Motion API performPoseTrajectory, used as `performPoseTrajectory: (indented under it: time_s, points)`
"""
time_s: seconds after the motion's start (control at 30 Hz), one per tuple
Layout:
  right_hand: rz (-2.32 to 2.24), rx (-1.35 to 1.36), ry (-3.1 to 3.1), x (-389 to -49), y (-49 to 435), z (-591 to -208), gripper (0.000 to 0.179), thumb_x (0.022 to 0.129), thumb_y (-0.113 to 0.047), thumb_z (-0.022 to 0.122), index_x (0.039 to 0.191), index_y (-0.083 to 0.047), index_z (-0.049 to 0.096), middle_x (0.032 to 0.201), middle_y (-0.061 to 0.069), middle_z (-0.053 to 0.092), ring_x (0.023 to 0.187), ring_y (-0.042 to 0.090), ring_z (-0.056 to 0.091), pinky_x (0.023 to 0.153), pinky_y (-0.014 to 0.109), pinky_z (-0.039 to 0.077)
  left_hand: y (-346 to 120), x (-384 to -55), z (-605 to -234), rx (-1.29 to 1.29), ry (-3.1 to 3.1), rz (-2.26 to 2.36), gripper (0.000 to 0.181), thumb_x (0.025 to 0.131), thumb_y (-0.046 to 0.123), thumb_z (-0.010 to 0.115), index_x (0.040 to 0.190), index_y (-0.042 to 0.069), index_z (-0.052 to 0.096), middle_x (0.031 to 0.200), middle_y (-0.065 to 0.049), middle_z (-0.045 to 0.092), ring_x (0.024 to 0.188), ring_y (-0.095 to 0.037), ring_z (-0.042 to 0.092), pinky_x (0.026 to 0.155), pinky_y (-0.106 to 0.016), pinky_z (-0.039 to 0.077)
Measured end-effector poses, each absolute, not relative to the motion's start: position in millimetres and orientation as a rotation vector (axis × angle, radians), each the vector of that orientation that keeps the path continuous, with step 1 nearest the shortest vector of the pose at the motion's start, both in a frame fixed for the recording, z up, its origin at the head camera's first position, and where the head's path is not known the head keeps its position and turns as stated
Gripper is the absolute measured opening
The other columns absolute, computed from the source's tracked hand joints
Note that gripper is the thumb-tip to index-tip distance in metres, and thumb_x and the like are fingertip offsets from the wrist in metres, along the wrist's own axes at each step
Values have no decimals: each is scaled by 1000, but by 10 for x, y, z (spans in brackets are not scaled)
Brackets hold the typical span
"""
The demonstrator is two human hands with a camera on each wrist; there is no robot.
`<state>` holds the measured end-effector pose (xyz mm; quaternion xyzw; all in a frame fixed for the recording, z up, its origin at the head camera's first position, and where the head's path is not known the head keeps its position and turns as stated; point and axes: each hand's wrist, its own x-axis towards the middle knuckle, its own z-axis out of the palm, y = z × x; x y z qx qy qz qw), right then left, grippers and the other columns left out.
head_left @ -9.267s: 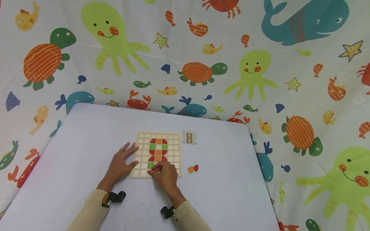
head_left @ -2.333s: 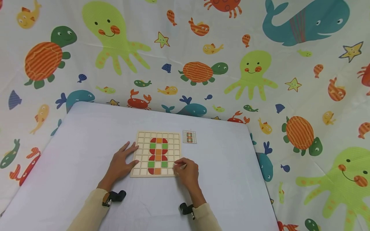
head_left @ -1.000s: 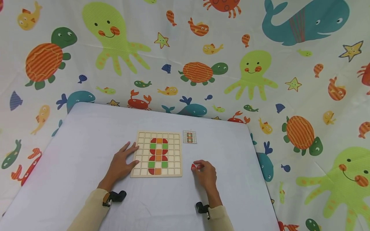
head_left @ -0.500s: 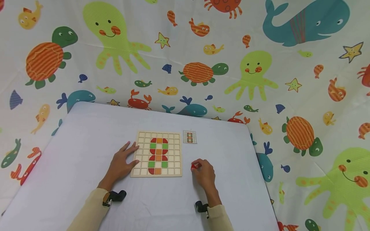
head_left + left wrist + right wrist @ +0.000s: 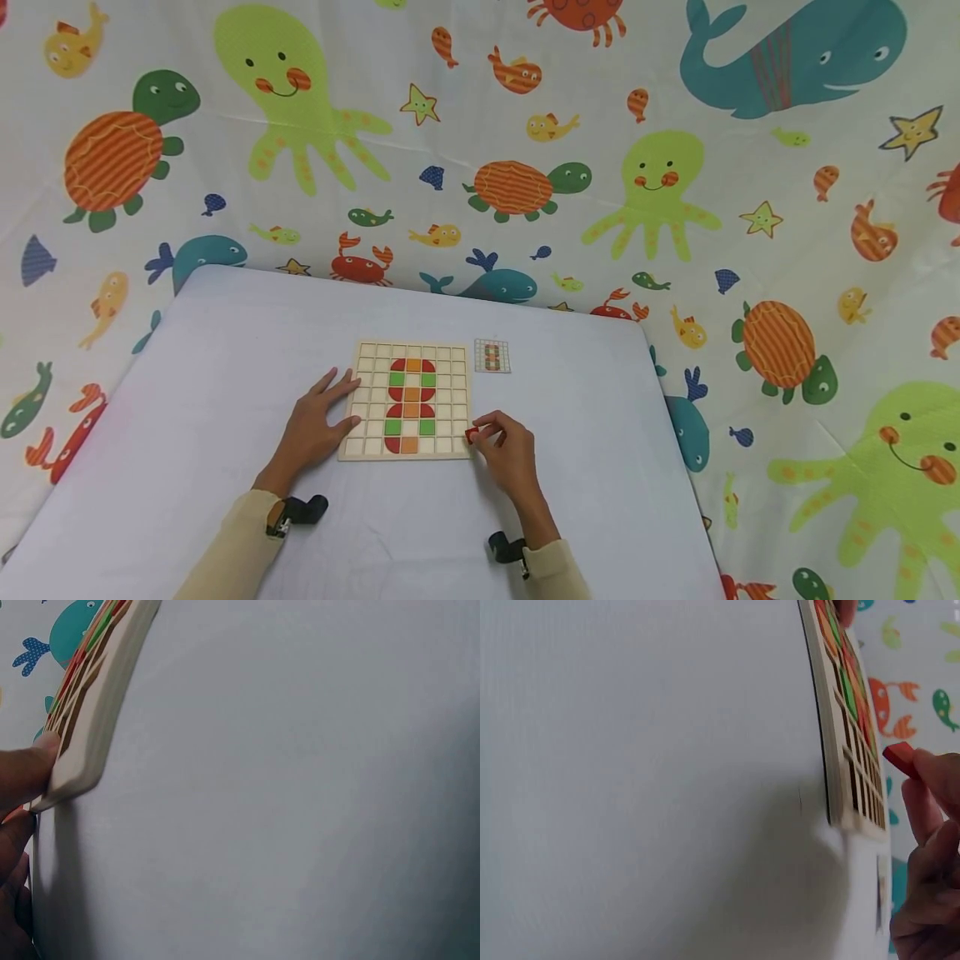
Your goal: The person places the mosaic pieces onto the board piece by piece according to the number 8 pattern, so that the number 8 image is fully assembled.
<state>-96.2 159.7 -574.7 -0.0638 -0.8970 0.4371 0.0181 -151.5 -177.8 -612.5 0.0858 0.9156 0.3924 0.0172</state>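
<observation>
A square wooden grid board [image 5: 453, 375] lies on the table, with red rounded tiles, green square tiles [image 5: 427, 427] and orange square tiles [image 5: 409, 445] set in its middle columns. My left hand [image 5: 311, 425] rests at the board's left side with fingers spread; in the left wrist view its thumb [image 5: 46, 746] lies on the frame near a corner. Between thumb and fingertips, my right hand [image 5: 512, 454] pinches a red quarter-round tile [image 5: 472, 435] by the board's right edge. In the right wrist view that red tile [image 5: 901, 757] is held above the board's level.
A small card [image 5: 492, 357] printed with a coloured grid pattern lies beyond the board's upper right corner. White cloth covers the table [image 5: 600, 467]. Behind it hangs a curtain [image 5: 525, 108] with sea animals. Each wrist carries a small black camera [image 5: 306, 510].
The orange square tile from the board's right now sits in its bottom row. My right hand went right, picked up the red tile and came back leftward with it. My left hand stayed put.
</observation>
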Motion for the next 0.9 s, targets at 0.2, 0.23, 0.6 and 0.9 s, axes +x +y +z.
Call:
performPoseTrajectory:
  time_s: [0.2,0.23,0.6,0.9]
  points:
    - [1515,-138,-2825,-965,1336,-5767,11,91,-18,85,97,-26,79,80,-9,73,68,9,52,56,20,44,-1770,-1523,-6113,257,2847,1211,68,90,16,82,153,8,57,168,-29,37,156,-54,32,122,-75,30]
    - [1526,-144,-2829,-966,1296,-5773,10,91,-19,86,96,-26,79,80,-9,73,69,9,53,56,20,44,-1768,-1523,-6112,256,2845,1211,68,90,16,82,153,8,57,168,-30,37,156,-55,32,121,-75,30]
    - [1429,-245,-2884,-980,994,-5821,9,89,-22,88,90,-24,79,72,-11,68,66,8,52,56,22,39,-1784,-1505,-6110,261,2843,1221,68,91,15,82,154,7,56,168,-25,40,159,-51,29,123,-74,29]
    - [1255,-258,-2912,-979,904,-5870,13,85,-24,90,82,-25,78,68,-15,66,63,4,51,55,23,37,-1773,-1498,-6130,259,2852,1211,68,91,15,82,154,7,56,168,-25,40,159,-51,29,123,-74,29]
